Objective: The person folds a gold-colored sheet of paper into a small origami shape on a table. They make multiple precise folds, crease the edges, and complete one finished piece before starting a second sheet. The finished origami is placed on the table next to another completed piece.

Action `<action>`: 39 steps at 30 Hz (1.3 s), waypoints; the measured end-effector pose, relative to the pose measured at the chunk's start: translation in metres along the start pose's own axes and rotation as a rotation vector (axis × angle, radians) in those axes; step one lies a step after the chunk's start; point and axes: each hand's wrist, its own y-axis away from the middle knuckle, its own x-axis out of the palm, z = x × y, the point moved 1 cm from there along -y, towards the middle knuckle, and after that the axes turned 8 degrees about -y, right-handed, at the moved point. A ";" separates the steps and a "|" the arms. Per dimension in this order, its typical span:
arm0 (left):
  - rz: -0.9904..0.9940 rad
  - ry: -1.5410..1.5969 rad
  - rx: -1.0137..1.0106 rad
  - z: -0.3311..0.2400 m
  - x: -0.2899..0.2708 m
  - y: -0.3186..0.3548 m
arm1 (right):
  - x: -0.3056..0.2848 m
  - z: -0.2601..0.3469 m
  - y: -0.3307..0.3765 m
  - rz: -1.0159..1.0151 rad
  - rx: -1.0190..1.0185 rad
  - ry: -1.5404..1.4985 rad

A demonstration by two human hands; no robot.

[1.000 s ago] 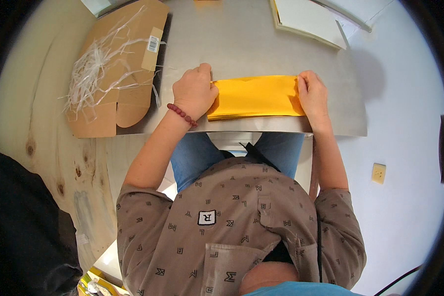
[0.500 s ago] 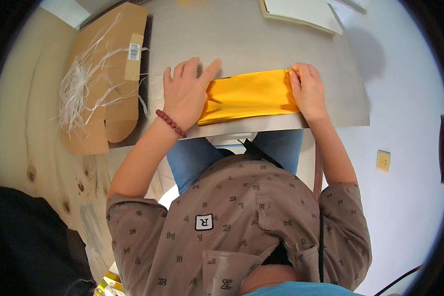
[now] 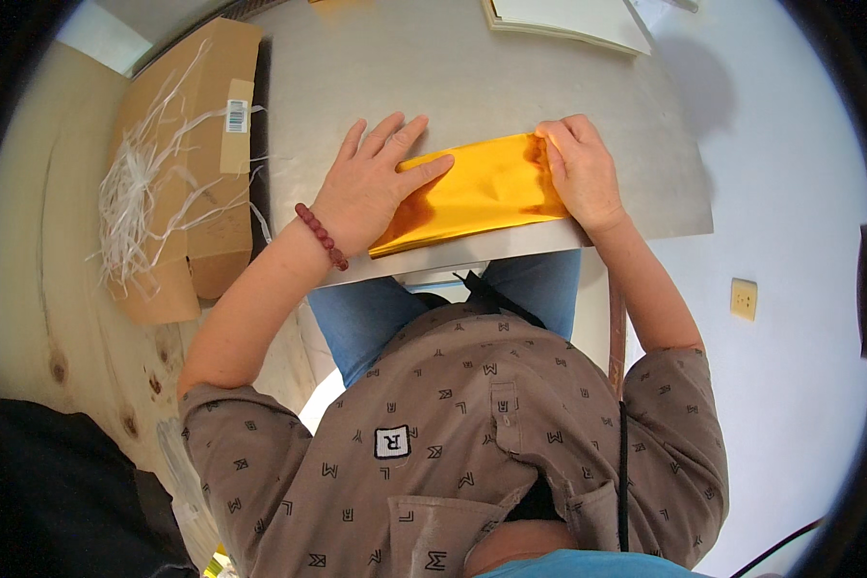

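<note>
Gold foil (image 3: 486, 188) in the head view lies along the near edge of the metal table (image 3: 356, 77), probably light, slick and easily creased, best held by its short ends. The left hand (image 3: 364, 191) rests outspread over its left end; the right hand (image 3: 580, 173) pinches the other. One cardboard box (image 3: 207, 149) sits at the table's left side, one paper stack (image 3: 568, 19) at its far right; foil layers cannot be counted.

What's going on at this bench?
A person has a rectangular gold foil at the near edge of a gray tabletop. Their left hand is spread at its left end, thumb across the foil; their right hand grips the right end with bent fingers. To the left, white plastic strips lie on a brown cardboard box; a stack of white sheets sits at the far right.
</note>
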 end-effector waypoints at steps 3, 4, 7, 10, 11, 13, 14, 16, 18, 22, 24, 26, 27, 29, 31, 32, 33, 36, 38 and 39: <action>-0.014 0.038 0.034 0.002 -0.004 -0.005 | -0.001 -0.002 -0.001 0.013 -0.027 0.005; -0.027 0.048 0.051 0.002 -0.006 -0.007 | -0.002 -0.002 -0.001 0.013 -0.031 0.006; 0.004 0.077 0.074 0.001 -0.013 -0.013 | -0.004 0.001 0.000 0.004 -0.053 0.033; 0.001 0.093 0.047 -0.007 -0.017 -0.021 | -0.010 0.007 0.003 0.050 -0.044 0.096; 0.016 0.094 0.029 -0.010 -0.018 -0.024 | -0.012 0.009 0.004 0.074 -0.036 0.136; 0.024 0.104 -0.016 -0.016 -0.020 -0.028 | -0.015 0.014 0.004 0.123 -0.024 0.213; 0.028 0.111 -0.039 -0.019 -0.021 -0.029 | -0.017 0.016 0.005 0.157 -0.007 0.233; 0.023 0.089 -0.079 -0.027 -0.021 -0.031 | -0.019 0.020 0.007 0.217 0.017 0.275; 0.027 0.053 -0.111 -0.035 -0.020 -0.032 | -0.019 0.024 0.011 0.261 0.038 0.318; -0.003 -0.031 -0.161 -0.050 -0.017 -0.033 | -0.018 0.026 0.019 0.302 0.035 0.388; -0.030 -0.063 -0.194 -0.059 -0.016 -0.033 | -0.018 0.026 0.022 0.286 0.016 0.378; -0.028 -0.102 -0.243 -0.069 -0.014 -0.033 | -0.018 0.027 0.024 0.279 0.010 0.362; -0.018 -0.108 -0.255 -0.073 -0.013 -0.033 | -0.019 0.027 0.025 0.274 0.011 0.352; 0.002 -0.116 -0.277 -0.080 -0.010 -0.033 | -0.020 0.027 0.026 0.268 0.007 0.338; -0.022 -0.110 -0.289 -0.082 -0.007 -0.032 | -0.020 0.026 0.026 0.262 -0.002 0.332; -0.027 -0.110 -0.297 -0.082 -0.005 -0.030 | -0.020 0.026 0.026 0.263 -0.002 0.325; -0.044 -0.106 -0.296 -0.081 -0.004 -0.029 | -0.020 0.025 0.026 0.266 -0.001 0.317; -0.054 -0.094 -0.301 -0.080 -0.001 -0.026 | -0.019 0.022 0.027 0.251 -0.025 0.312; -0.027 -0.077 -0.306 -0.079 -0.001 -0.024 | -0.019 0.019 0.027 0.251 -0.032 0.302; -0.023 -0.066 -0.306 -0.078 -0.001 -0.023 | -0.019 0.018 0.027 0.258 -0.028 0.292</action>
